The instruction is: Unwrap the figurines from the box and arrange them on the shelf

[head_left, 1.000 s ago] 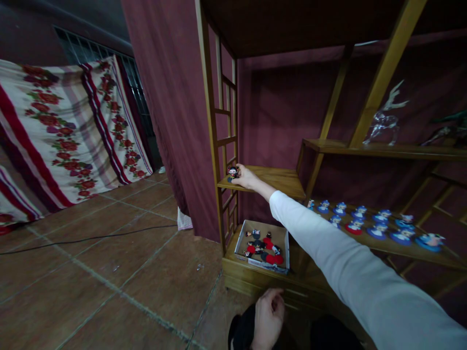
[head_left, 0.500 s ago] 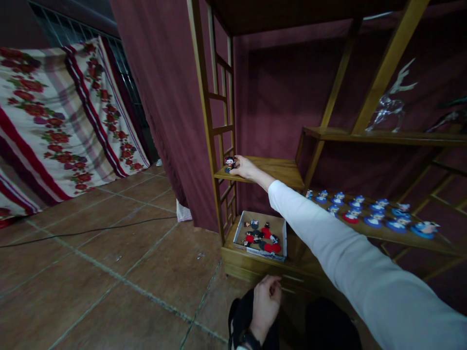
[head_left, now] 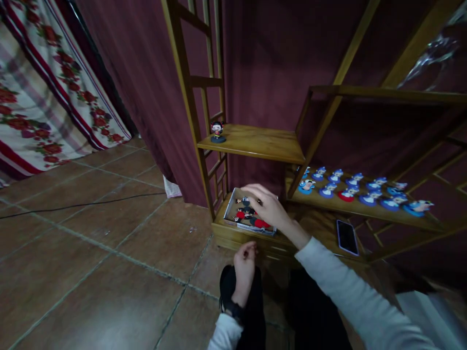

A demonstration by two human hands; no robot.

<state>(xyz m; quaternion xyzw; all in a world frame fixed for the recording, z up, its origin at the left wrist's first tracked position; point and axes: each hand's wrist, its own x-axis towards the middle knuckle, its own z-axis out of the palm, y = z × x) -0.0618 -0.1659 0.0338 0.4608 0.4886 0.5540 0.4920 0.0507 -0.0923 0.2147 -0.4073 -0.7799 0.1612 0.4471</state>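
Note:
A small figurine (head_left: pixel 217 131) with black hair and a red body stands alone at the left end of a wooden shelf (head_left: pixel 262 146). Below it a shallow cardboard box (head_left: pixel 230 210) holds several red and black figurines. My right hand (head_left: pixel 268 206) hovers over that box, fingers apart and curved downward, holding nothing. My left hand (head_left: pixel 243 270) rests on my dark knee with its fingers curled in; nothing shows inside them.
A lower shelf (head_left: pixel 365 209) carries several blue figurines and one red one. A dark phone (head_left: pixel 346 236) lies on the bottom board. A glass deer (head_left: pixel 430 53) stands higher up. A black cable (head_left: pixel 73 206) crosses the tiled floor; a flowered cloth (head_left: pixel 44 107) hangs at left.
My right hand let go of the figurine on the shelf and came down over the box. The view tilted downward and shifted; the left hand stayed on my knee.

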